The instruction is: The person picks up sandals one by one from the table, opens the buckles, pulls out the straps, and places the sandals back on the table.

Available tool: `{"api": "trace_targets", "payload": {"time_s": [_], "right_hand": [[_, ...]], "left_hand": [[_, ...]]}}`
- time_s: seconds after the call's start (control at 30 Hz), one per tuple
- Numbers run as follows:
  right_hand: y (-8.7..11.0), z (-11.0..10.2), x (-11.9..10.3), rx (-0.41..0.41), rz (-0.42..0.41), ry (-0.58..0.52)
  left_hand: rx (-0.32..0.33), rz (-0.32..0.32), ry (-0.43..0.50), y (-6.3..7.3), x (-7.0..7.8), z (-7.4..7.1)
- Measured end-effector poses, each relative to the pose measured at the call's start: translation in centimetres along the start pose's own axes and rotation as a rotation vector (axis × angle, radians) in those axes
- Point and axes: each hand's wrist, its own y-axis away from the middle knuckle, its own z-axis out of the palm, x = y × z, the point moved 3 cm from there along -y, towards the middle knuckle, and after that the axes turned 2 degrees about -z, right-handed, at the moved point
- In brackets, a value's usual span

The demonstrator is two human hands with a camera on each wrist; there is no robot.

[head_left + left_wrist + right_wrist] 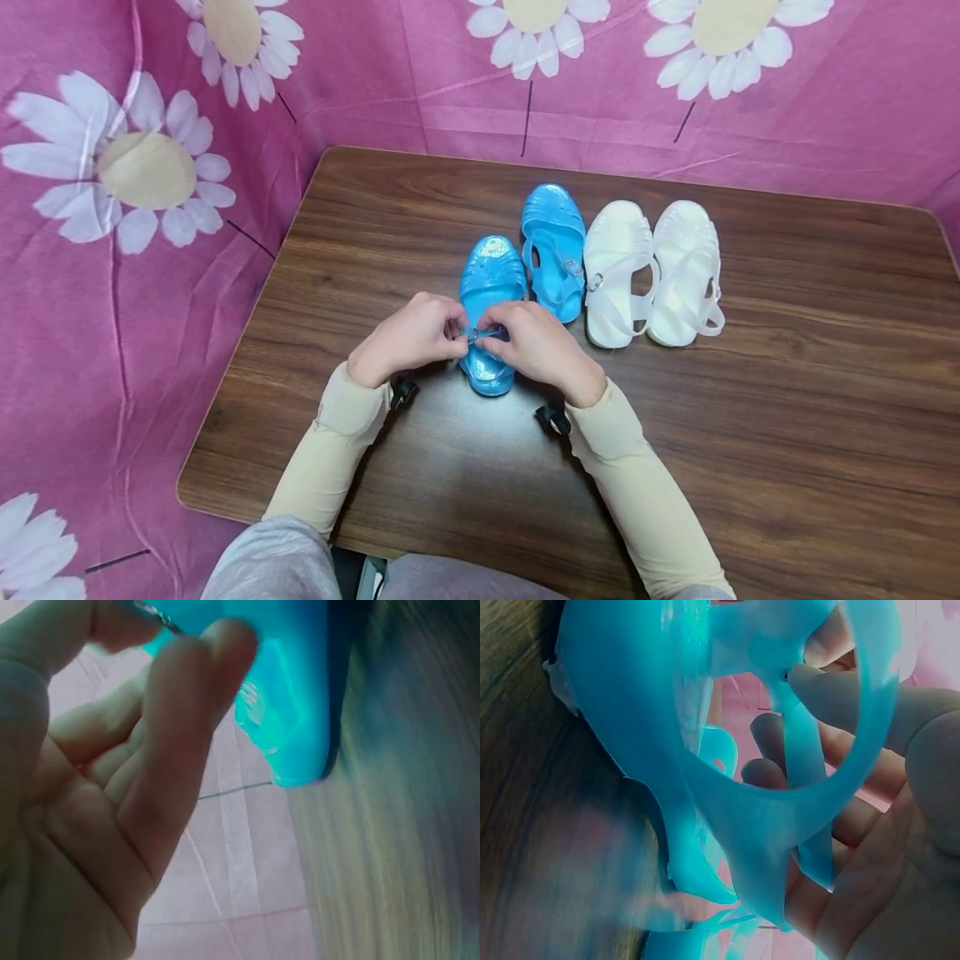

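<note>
A glittery blue jelly sandal [492, 271] sits on the table with its toe pointing away from me. Over its middle, my left hand [420, 333] pinches the strap by the small metal buckle [472, 335]. From the other side my right hand [543, 343] grips the loose ankle strap [804, 750] between thumb and fingers. In the right wrist view the strap's free end hangs down past the fingers, behind the looped heel strap [881, 697]. The left wrist view shows the left hand [112, 795] close against the blue sandal [300, 682], its fingertips at the buckle, partly cropped.
A second blue sandal [552, 208] lies just right of and beyond the first. Beside it stand two white sandals [618, 229], close together. Pink flowered cloth [420, 75] hangs behind and left of the brown wooden table [825, 375].
</note>
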Motion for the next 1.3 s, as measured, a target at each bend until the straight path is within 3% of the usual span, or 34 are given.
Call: {"api": "trace_targets", "payload": {"time_s": [0.17,0.37,0.6,0.83,0.97,1.17,1.3], "right_hand": [[0.0,-0.1,0.0,0.009,0.000,0.008],[0.0,-0.1,0.1,0.008,0.013,-0.001],[0.0,-0.1,0.3,-0.014,0.021,-0.007],[0.0,-0.2,0.4,-0.009,0.002,-0.020],[-0.1,-0.2,0.4,-0.013,0.001,-0.017],[0.0,0.0,0.2,-0.033,0.005,-0.004],[0.0,0.0,0.1,-0.038,0.003,-0.003]], "left_hand": [[0.043,0.001,-0.068,-0.2,0.2,0.3],[0.018,-0.047,-0.009,-0.9,-0.5,1.5],[-0.079,-0.134,0.152,-1.0,-1.8,2.2],[-0.217,-0.186,0.411,-0.8,-2.6,2.3],[-0.260,-0.179,0.471,-0.7,-2.9,2.3],[-0.261,-0.142,0.425,-0.8,-3.1,2.2],[-0.278,-0.132,0.445,-0.7,-3.3,2.3]]}}
